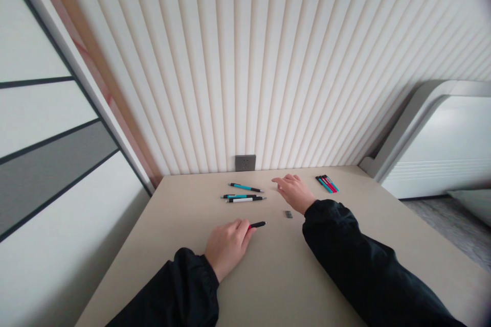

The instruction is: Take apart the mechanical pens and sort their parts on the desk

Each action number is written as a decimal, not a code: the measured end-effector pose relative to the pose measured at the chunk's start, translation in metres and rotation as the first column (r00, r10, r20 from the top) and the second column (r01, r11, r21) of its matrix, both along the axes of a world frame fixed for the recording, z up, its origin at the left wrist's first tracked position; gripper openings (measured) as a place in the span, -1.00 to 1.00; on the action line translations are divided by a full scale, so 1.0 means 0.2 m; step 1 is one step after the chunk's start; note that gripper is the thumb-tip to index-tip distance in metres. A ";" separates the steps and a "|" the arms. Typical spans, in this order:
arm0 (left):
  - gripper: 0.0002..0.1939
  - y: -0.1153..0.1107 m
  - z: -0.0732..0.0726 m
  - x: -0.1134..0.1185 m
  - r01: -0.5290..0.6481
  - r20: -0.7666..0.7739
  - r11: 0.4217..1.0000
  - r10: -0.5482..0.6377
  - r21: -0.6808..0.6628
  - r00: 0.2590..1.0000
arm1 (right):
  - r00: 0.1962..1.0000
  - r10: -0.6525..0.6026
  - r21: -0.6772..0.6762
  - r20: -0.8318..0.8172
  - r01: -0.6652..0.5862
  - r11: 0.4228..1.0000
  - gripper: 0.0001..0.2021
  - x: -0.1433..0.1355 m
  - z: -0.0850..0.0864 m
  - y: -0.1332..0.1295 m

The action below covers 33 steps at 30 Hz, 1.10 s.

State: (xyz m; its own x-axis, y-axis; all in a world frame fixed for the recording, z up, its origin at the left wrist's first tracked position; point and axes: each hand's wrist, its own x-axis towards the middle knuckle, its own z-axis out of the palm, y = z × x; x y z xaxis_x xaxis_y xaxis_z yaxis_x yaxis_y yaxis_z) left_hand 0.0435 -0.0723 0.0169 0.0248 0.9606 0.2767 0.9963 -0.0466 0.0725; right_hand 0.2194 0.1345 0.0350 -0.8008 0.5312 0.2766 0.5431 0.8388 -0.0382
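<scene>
My left hand (229, 246) rests low over the table, its fingers closed around a pen (258, 225) whose black tip end points right and whose red barrel is mostly covered. Farther back, my right hand (294, 192) reaches over the table with its index finger stretched to the left; nothing shows in it. To its left lie a blue and black pen (246, 187), a second blue pen (238, 196) and a white and black pen (245, 200). Just below the right hand is a small dark grey flat piece (288, 214), too small to make out.
Several short blue and red sticks with black ends (327, 184) lie side by side at the table's back right. Behind the table (268, 281) rises a ribbed white wall (245, 61) with a dark socket (245, 162). A white headboard (445, 138) stands at right, a panelled cabinet (57, 204) at left.
</scene>
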 end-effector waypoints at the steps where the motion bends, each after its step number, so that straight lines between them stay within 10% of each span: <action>1: -0.70 0.00 0.00 0.00 0.000 0.000 1.000 0.000 -0.006 1.000 | 0.999 0.010 0.001 0.033 -0.010 1.000 -0.73 -0.01 0.00 0.00; 15: -0.70 0.00 0.01 0.00 0.000 0.038 0.998 0.002 -0.057 0.999 | 0.997 0.074 0.098 0.005 -0.074 0.992 -0.68 0.01 0.06 -0.12; 22: -0.70 0.00 0.01 0.01 -0.015 0.020 1.000 0.015 -0.004 1.000 | 0.827 -0.088 -0.316 -0.555 -0.112 0.942 -0.79 0.03 -0.06 -0.53; 33: -0.74 0.00 0.01 0.01 0.054 -0.044 0.995 -0.051 0.079 0.998 | 0.863 -0.052 -0.447 -0.502 -0.207 0.870 -0.69 0.05 -0.09 -0.57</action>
